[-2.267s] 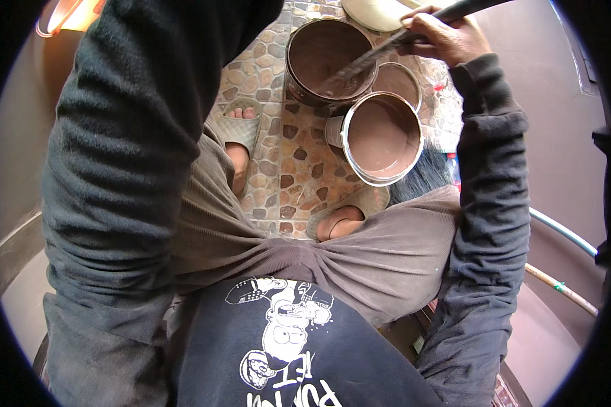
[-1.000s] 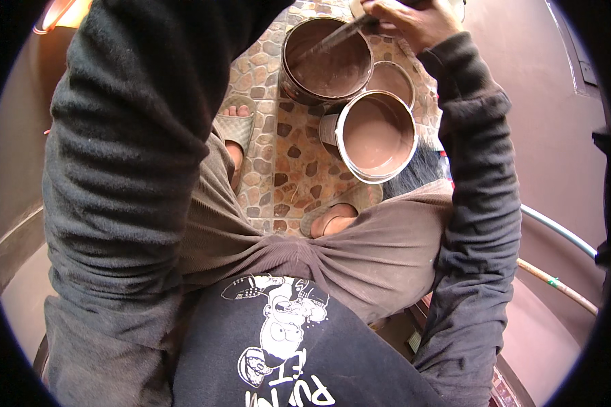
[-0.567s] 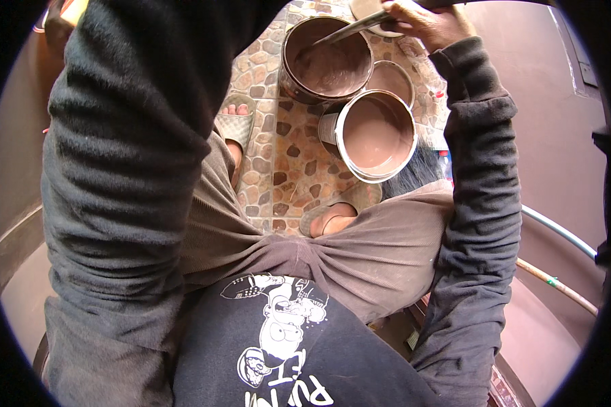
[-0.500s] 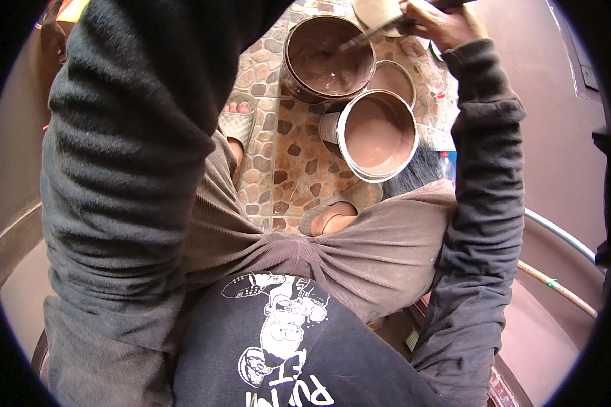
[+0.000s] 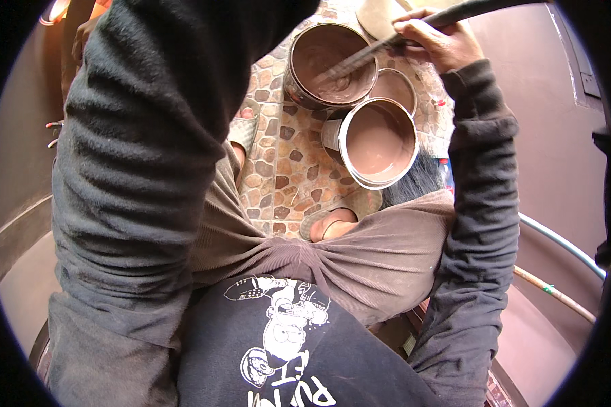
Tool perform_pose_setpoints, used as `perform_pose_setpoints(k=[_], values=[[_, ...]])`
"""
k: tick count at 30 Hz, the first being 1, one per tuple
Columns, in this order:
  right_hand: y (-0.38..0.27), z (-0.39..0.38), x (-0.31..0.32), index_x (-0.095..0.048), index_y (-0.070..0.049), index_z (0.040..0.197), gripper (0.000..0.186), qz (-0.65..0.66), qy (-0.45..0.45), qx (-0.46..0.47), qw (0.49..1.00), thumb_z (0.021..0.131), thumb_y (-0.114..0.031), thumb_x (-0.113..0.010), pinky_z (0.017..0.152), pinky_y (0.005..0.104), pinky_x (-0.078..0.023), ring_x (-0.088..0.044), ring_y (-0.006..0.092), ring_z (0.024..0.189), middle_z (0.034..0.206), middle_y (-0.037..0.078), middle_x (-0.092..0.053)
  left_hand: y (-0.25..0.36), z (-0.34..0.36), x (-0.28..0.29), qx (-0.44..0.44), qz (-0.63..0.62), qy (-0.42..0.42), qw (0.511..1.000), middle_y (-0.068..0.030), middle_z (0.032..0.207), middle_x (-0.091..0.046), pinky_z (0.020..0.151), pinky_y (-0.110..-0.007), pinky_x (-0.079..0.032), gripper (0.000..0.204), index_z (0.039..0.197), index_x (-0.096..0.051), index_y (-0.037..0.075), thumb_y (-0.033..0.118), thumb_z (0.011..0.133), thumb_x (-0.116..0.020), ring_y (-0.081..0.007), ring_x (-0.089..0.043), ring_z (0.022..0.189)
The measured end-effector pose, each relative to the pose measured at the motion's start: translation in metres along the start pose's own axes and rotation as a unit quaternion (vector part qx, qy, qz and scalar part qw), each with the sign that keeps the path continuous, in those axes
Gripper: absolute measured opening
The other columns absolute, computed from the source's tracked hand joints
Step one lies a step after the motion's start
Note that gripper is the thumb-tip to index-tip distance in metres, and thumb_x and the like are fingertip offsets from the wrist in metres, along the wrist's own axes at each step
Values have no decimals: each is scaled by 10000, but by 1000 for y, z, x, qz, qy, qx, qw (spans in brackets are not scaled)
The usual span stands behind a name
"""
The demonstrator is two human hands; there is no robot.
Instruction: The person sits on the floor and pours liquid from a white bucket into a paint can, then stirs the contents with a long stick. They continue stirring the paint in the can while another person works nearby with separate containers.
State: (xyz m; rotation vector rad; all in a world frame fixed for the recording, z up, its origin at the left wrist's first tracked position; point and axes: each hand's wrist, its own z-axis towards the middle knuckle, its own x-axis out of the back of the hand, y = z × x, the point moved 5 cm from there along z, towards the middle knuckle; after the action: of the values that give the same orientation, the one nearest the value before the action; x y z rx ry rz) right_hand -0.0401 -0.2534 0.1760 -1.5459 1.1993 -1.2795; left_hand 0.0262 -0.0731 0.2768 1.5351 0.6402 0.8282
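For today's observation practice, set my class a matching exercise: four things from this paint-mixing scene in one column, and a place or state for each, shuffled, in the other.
Things:
1. right hand
2. large can
3. front can
4. sandalled foot

Places or states:
A. smooth brown paint, nothing in it
B. on the pebble floor, below the cans
C. gripping the stick
D. the stick's end dips into it

Pairs: 1-C, 2-D, 3-A, 4-B

a pebble-patterned floor [image 5: 286, 159] carries three paint cans [image 5: 379, 141] and a brush [image 5: 419, 182].
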Motion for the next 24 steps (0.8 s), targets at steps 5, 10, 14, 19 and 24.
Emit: perform_pose_setpoints(k=[5, 10, 14, 19, 24], values=[[7, 14, 14, -587, 26, 976, 253, -35, -26, 70, 997, 863, -196, -628, 730, 346, -576, -646, 212, 819, 901, 110, -621, 0, 0, 0, -2, 4, -1, 1000, -183, 1085, -580, 850, -377, -481, 339, 1145, -515, -25, 192, 887, -481, -290, -585, 947], [5, 9, 6, -598, 34, 933, 212, -79, -42, -22, 996, 843, -156, -626, 664, 343, -557, -638, 207, 748, 842, 116, -629, 2, 0, 1, -5, 4, 0, 1000, -181, 1077, -586, 848, -373, -481, 334, 1137, -524, -24, 190, 885, -482, -287, -590, 939], [-8, 10, -11, -623, 30, 840, 140, -1, 80, 37, 996, 814, -108, -619, 571, 285, -513, -615, 172, 625, 702, 96, -626, 2, 1, 1, -5, 8, -2, 1000, -179, 1070, -590, 847, -371, -482, 330, 1131, -531, -24, 189, 884, -483, -284, -594, 932], [-26, 2, -9, -596, 19, 773, 95, -175, 78, 55, 980, 789, -75, -601, 491, 278, -501, -596, 160, 560, 628, 74, -596, 3, -1, 3, -8, 8, 0, 1000, -177, 1062, -596, 846, -368, -482, 325, 1124, -539, -24, 188, 883, -484, -280, -599, 924], [-24, 5, -16, -591, 33, 847, 137, 22, 52, 48, 997, 801, -95, -608, 608, 326, -535, -618, 204, 646, 710, 100, -620, 3, 1, 1, -10, 10, -4, 1000, -175, 1054, -602, 844, -365, -482, 321, 1116, -547, -24, 186, 882, -486, -277, -604, 916]])
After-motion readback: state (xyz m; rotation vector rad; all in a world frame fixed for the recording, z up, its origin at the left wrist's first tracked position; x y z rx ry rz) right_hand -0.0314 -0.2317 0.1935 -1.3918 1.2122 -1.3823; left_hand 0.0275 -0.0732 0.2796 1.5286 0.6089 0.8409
